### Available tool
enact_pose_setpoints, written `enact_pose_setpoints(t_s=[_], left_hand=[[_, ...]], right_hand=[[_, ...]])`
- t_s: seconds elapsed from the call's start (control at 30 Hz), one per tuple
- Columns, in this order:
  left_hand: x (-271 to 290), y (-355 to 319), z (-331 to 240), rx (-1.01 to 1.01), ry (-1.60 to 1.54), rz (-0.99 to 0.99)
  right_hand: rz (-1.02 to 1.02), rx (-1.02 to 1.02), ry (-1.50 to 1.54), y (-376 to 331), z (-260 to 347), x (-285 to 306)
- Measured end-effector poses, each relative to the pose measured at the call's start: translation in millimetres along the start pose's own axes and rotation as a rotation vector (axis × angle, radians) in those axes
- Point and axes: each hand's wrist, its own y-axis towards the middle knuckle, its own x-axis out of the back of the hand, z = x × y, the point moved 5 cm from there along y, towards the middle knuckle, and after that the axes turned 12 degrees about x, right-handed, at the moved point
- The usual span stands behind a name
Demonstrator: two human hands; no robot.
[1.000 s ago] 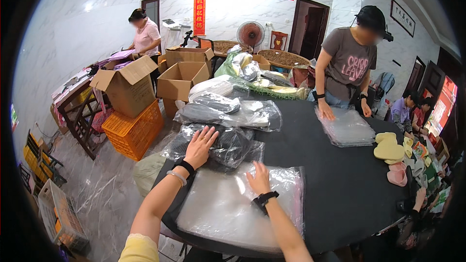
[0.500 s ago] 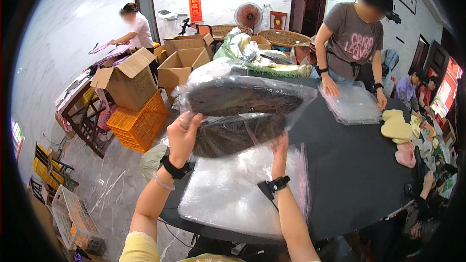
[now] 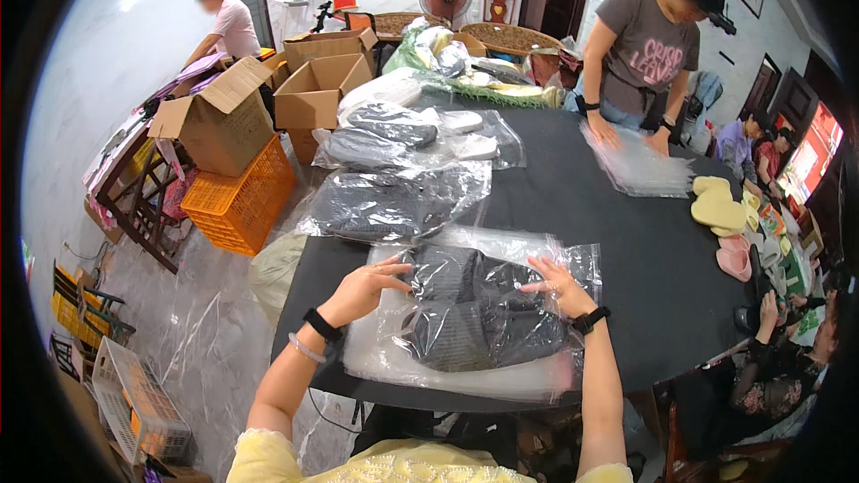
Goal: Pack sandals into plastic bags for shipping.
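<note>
My left hand [image 3: 365, 293], my right hand [image 3: 564, 291], both spread loose, unclenched, right over this clear bag [image 3: 488, 309] (dark ribbed goods [image 3: 447, 340] inside!), plastic stack [image 3: 374, 360] underneath.

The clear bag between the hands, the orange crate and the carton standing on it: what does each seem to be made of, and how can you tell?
Clear bag: glossy plastic film, by its bright glints and creases.
Orange crate: probably moulded plastic, by its even colour and lattice sides.
Carton: matt brown cardboard, by its stiff folded flaps.
</note>
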Motion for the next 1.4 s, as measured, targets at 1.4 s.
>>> enact_pose_setpoints(t_s=[1.4], left_hand=[[-45.5,-88.1,-65.0,0.85,-0.453,-0.217]], right_hand=[[-0.544,-0.651,0.155,-103.2,22.0,65.0]])
